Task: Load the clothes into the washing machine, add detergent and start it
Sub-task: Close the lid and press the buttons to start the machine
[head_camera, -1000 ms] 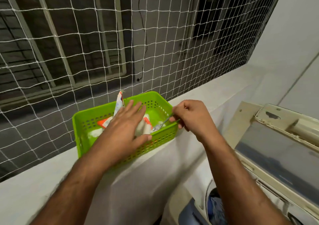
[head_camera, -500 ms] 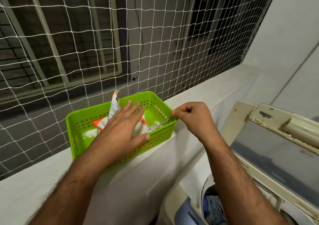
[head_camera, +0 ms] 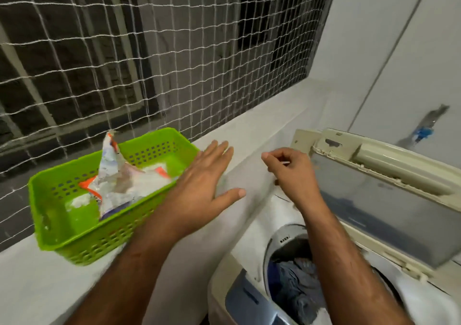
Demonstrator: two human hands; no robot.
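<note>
A green plastic basket [head_camera: 74, 251] stands on the white ledge and holds a torn, crumpled detergent packet [head_camera: 117, 180] with white powder spilled around it. My left hand [head_camera: 202, 182] hovers flat and open just right of the basket, holding nothing. My right hand [head_camera: 294, 172] is pinched shut above the ledge's edge; a thin pale spoon handle [head_camera: 286, 162] pokes out of its fingers. Below it, the top-loading washing machine [head_camera: 249, 245] has its lid [head_camera: 374, 200] raised, and blue clothes [head_camera: 294, 287] lie in the drum.
White netting [head_camera: 149, 62] over a dark barred window runs along the back of the ledge [head_camera: 249, 130]. A white wall with a pipe stands at the right. The raised lid leans close behind my right hand.
Both hands have left the basket and moved right. The left hand lifted off the packet. The right hand carried the spoon out toward the washer. The view tilted down.
</note>
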